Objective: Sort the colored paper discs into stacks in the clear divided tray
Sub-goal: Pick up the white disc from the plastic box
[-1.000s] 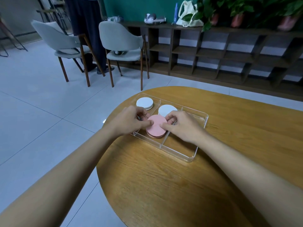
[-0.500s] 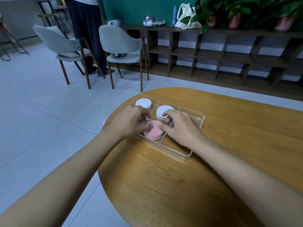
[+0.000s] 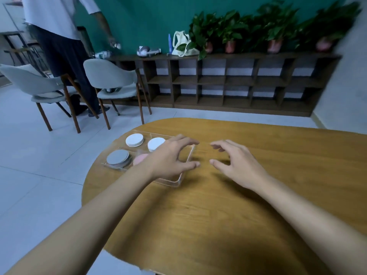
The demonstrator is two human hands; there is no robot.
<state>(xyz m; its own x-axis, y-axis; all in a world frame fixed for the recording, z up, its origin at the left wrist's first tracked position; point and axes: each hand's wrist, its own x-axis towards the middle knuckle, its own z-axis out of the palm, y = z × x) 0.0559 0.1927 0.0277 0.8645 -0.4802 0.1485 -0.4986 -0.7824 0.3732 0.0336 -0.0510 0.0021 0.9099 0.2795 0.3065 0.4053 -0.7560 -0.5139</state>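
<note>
clear divided tray (image 3: 174, 183) at table (image 3: 218, 215) end holds white stack (image 3: 134, 140), second white stack (image 3: 155, 143), grey stack (image 3: 118, 158), pink stack (image 3: 140, 158) (partly hidden); no loose discs visible, sorting seemingly done; left hand (image 3: 168, 157) above tray, right hand (image 3: 238, 165) beside, both empty, fingers spread.

Clear glossy plastic tray (image 3: 176, 182) — smooth, grained wooden table (image 3: 218, 215)
</note>
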